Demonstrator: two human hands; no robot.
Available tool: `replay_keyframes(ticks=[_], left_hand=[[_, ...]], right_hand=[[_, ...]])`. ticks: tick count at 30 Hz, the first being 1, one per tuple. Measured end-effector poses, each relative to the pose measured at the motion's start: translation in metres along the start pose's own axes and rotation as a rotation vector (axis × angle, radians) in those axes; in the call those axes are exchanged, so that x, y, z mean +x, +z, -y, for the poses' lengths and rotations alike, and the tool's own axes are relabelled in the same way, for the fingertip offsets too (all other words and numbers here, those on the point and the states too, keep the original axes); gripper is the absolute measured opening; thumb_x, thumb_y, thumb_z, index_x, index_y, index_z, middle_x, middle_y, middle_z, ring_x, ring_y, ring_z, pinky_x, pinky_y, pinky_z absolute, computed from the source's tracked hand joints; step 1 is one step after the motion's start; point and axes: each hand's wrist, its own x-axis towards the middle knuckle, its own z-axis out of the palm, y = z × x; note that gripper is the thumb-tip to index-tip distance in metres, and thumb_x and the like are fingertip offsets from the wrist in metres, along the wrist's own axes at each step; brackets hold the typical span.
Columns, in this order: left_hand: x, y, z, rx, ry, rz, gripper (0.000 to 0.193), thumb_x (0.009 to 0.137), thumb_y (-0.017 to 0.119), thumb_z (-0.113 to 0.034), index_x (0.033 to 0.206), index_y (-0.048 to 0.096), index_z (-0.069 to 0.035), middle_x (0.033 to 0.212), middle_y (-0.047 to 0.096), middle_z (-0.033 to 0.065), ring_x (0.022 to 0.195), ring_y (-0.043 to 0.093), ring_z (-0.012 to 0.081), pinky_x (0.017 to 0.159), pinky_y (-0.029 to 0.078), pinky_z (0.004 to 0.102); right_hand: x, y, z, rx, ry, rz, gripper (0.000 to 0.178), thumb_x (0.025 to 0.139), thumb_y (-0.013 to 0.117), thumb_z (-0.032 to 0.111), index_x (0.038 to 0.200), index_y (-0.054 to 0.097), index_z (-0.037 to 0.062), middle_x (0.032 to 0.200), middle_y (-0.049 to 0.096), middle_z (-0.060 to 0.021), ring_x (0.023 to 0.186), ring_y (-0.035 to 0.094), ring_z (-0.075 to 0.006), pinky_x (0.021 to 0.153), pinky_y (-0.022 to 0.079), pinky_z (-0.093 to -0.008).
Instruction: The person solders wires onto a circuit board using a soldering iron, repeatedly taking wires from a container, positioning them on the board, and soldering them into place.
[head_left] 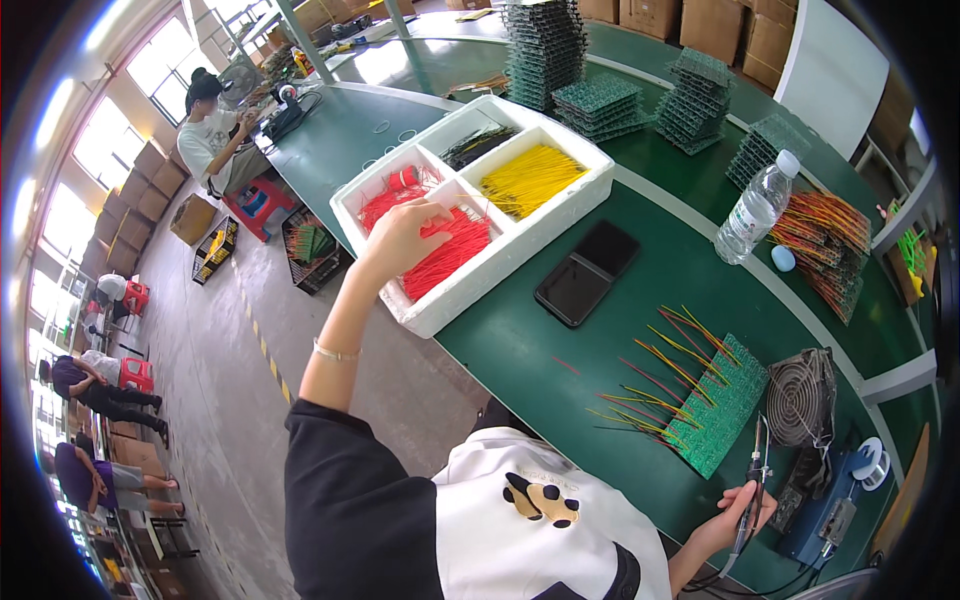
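Note:
My left hand is over the red wires in a compartment of the white foam box. Its thumb and fingers are curved with a gap between them, and no wire can be made out in them. At the lower right, my right hand grips a soldering iron, tip pointing up and away. Left of the iron lies a green circuit board panel, with red, yellow and dark wires sticking out toward the left.
Yellow wires and dark wires fill other compartments. A black folding phone, a water bottle, a fan and a blue soldering unit stand around. Stacked boards rise at the back. A person sits farther left.

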Motion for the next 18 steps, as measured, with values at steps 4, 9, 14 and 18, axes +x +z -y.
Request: replay_keyframes(ticks=[4,9,14,18], left_hand=[[0.004,0.024,0.028,-0.148,-0.129,0.177,0.014,0.072,0.067,-0.015,0.083,0.064,-0.006,0.080,0.062,0.0066,0.072,0.061,0.0186,0.067,0.048,0.0297],[0.006,0.031,0.027,-0.048,-0.205,0.168,0.011,0.073,0.066,-0.012,0.082,0.065,-0.006,0.077,0.063,0.0076,0.068,0.061,0.0158,0.065,0.048,0.0287],[0.008,0.039,0.052,-0.771,-0.356,-0.009,0.013,0.082,0.059,-0.008,0.089,0.061,0.003,0.078,0.066,0.0107,0.067,0.062,0.0139,0.062,0.048,0.0242],[0.005,0.020,0.040,-0.802,-0.588,-0.101,0.007,0.084,0.056,-0.005,0.086,0.058,0.002,0.082,0.066,0.0120,0.068,0.061,0.0113,0.058,0.046,0.0199]], right_hand=[[0.002,-0.002,-0.002,0.014,-0.026,-0.033,0.019,0.087,0.057,0.018,0.084,0.049,0.0015,0.056,0.049,-0.0026,0.047,0.038,-0.0055,0.046,0.029,-0.0185],[-0.002,-0.006,-0.004,-0.013,0.024,-0.021,0.019,0.087,0.056,0.018,0.082,0.049,0.0010,0.056,0.048,-0.0026,0.047,0.038,-0.0058,0.047,0.030,-0.0191],[-0.001,-0.001,0.001,-0.015,0.003,-0.006,0.018,0.087,0.055,0.016,0.080,0.045,0.0014,0.055,0.047,-0.0040,0.046,0.038,-0.0071,0.046,0.029,-0.0198],[-0.002,-0.005,-0.001,-0.031,-0.006,-0.016,0.020,0.087,0.055,0.017,0.080,0.045,0.0016,0.054,0.046,-0.0041,0.045,0.037,-0.0072,0.046,0.029,-0.0198]])
